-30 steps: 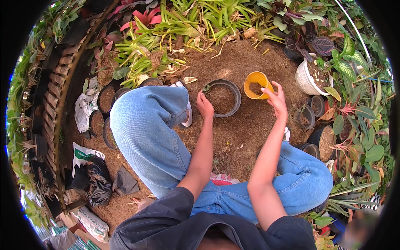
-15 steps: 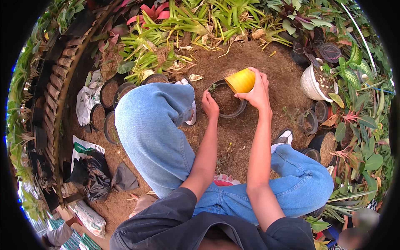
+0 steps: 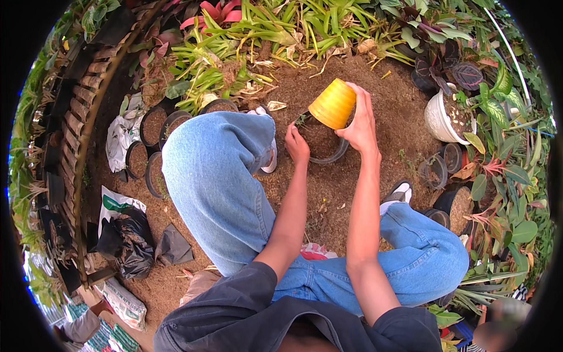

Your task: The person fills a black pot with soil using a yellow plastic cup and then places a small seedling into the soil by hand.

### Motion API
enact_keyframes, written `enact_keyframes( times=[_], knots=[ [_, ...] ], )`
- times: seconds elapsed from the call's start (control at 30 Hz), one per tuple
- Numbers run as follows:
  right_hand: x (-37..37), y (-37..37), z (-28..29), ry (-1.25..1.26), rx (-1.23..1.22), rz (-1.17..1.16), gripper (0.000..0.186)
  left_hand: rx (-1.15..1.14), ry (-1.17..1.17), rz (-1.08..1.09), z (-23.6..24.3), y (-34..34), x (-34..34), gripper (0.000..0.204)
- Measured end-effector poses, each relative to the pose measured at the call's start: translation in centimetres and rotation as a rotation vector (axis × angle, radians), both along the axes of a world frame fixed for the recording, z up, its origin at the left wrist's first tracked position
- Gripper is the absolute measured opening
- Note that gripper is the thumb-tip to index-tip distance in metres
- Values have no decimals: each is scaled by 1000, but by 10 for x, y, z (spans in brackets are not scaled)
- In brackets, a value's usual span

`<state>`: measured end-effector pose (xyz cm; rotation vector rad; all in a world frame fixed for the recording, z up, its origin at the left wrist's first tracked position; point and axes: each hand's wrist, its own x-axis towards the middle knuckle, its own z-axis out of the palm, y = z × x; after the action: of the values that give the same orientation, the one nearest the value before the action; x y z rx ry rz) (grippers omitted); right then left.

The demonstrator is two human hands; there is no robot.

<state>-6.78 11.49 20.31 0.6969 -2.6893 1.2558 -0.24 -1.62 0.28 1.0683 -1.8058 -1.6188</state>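
Soil fills the black pot; right hand grips the yellow cup upended, left hand steadies the rim, loosely curled.

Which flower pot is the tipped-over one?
The yellow pot in the right hand. It is tilted upside down over the black pot of soil; the other pots, like the white one, stand upright on the ground.

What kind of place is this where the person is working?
Probably a garden or plant nursery, outdoors. The person sits on bare soil, leafy plants grow around, and rows of soil-filled black pots stand nearby.
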Motion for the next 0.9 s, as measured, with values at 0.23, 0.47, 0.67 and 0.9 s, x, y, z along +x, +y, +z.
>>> enact_keyframes(
  times=[0.23, 0.47, 0.67, 0.9],
  knots=[
    [0, 4, -1, 44, -70, -70, 114, -10, -16, 5, 2, 2, 0, 43],
    [-30, 103, -51, 25, -403, -520, 106, -32, 19, 18, -1, 4, -2, 43],
    [2, 163, -106, -534, 105, -1238, 113, -60, -8, 58, -3, 0, -1, 43],
    [13, 183, -163, -1310, 470, -586, 93, -86, 25, 13, 1, 7, -5, 41]
  ],
)
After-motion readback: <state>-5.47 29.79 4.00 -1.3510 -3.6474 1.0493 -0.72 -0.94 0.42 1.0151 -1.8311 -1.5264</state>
